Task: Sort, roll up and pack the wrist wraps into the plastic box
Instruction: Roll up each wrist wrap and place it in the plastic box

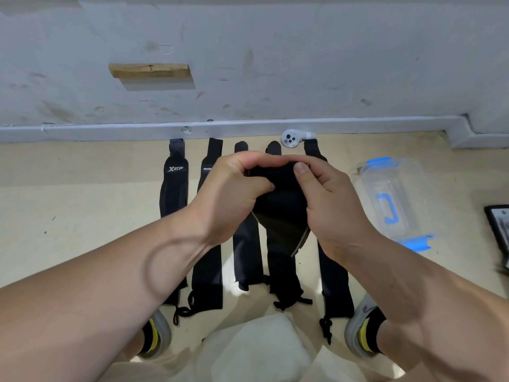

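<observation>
Both hands are closed on one black wrist wrap (278, 199), held above the floor (82, 205): left hand (234, 194) pinching its left side, right hand (327, 199) its right. Five more black wraps (173, 194) lie flat in a row beneath. The clear plastic box (396, 199) sits right of them.

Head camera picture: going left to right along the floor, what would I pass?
Wrap with white logo → second flat wrap → third flat wrap → fourth flat wrap → fifth flat wrap → clear plastic box with blue clips → dark flat object at the right edge.
</observation>
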